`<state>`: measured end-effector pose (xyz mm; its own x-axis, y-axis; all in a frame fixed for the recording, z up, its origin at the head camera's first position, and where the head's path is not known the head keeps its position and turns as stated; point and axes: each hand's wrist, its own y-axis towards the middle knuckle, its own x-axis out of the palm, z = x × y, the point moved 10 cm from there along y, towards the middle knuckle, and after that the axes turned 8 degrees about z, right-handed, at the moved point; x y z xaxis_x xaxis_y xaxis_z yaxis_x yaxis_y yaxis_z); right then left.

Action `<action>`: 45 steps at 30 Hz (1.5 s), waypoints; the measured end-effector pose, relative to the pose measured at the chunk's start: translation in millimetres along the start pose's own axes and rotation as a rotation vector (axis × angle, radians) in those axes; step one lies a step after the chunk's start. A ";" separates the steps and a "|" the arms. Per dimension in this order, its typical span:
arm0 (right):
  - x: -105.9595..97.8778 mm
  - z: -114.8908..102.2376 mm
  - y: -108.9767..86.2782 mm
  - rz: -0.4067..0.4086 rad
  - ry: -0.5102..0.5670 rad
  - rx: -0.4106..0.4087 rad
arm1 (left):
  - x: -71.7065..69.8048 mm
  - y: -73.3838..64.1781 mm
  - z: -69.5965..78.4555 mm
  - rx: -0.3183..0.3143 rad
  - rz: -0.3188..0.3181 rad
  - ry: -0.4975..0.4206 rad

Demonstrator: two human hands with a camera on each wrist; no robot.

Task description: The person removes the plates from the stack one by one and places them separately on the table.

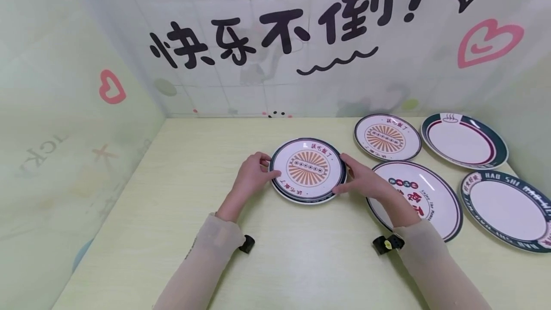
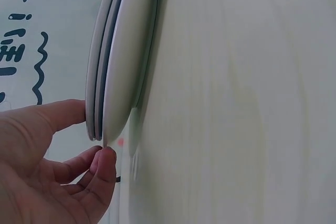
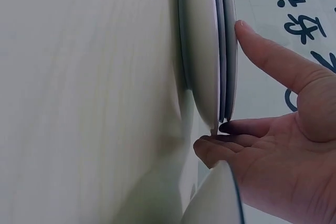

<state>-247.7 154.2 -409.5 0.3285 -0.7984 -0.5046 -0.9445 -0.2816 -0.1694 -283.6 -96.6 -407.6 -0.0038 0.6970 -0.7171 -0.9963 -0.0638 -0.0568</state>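
Observation:
A small stack of round white plates (image 1: 307, 169) with dark rims lies before me, the top one printed with an orange sunburst and red characters. My left hand (image 1: 253, 175) grips its left edge, thumb over the rim and fingers beneath. On the opposite edge my right hand (image 1: 365, 181) holds the stack the same way. Seen side-on in the left wrist view, the stacked plates (image 2: 123, 61) show several rims close together, low over the tabletop. The right wrist view shows the plates' edges (image 3: 202, 40) between thumb and fingers.
To the right lie a matching sunburst plate (image 1: 385, 137), a green-rimmed oval plate (image 1: 462, 140), a plate with red lettering (image 1: 439, 195) partly under my right forearm, and a lettered-rim oval plate (image 1: 508, 209). A printed backdrop (image 1: 241, 90) stands behind the table (image 1: 181, 171).

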 end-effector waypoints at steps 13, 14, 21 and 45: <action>2.9 5.1 2.9 0.011 -0.057 0.024 | -3.0 2.0 -5.6 -0.022 -0.009 -0.048; 2.6 5.3 2.8 0.012 -0.068 0.026 | -3.3 2.2 -6.0 -0.020 -0.008 -0.053; 3.2 4.6 4.3 0.013 -0.103 0.015 | -5.0 2.9 -7.9 -0.028 -0.012 -0.092; 1.3 8.2 7.5 0.056 -0.189 0.030 | -0.4 8.0 -17.0 -0.092 -0.053 -0.266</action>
<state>-254.3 155.4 -418.4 0.2714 -0.6975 -0.6632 -0.9618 -0.2219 -0.1602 -290.0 -109.5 -419.5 0.0142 0.8633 -0.5044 -0.9838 -0.0781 -0.1613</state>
